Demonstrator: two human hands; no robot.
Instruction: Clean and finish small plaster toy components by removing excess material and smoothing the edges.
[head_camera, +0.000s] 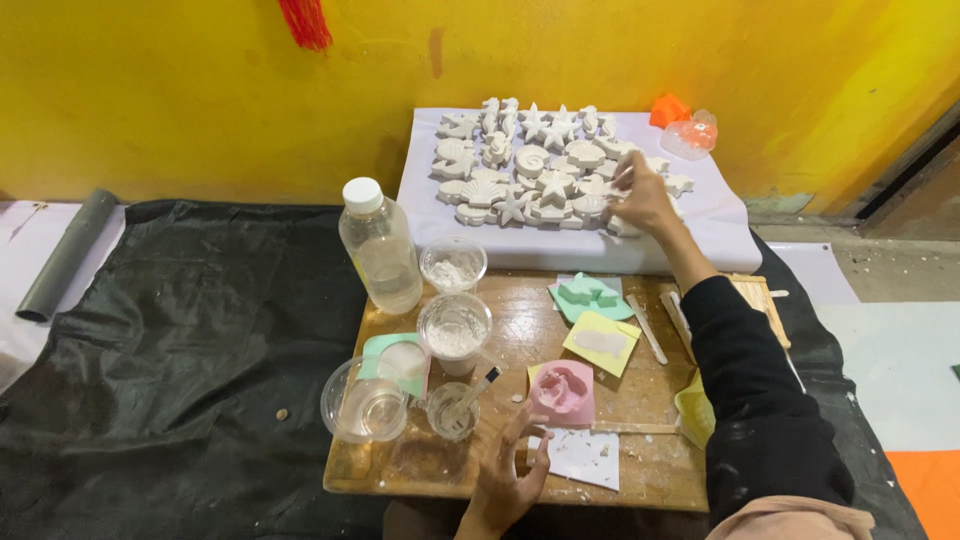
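Left hand (505, 475) spread wide beside soft pink mould (562, 392); right hand (640, 195) pinching chalky white plaster shell (622, 178).

We see a yellow wall (200, 90) behind, black sheeting (180, 350) over the floor, and a low wooden board (520, 340) lit evenly.

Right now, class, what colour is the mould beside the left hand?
Pink: the mould by the left hand shows best in the head view.
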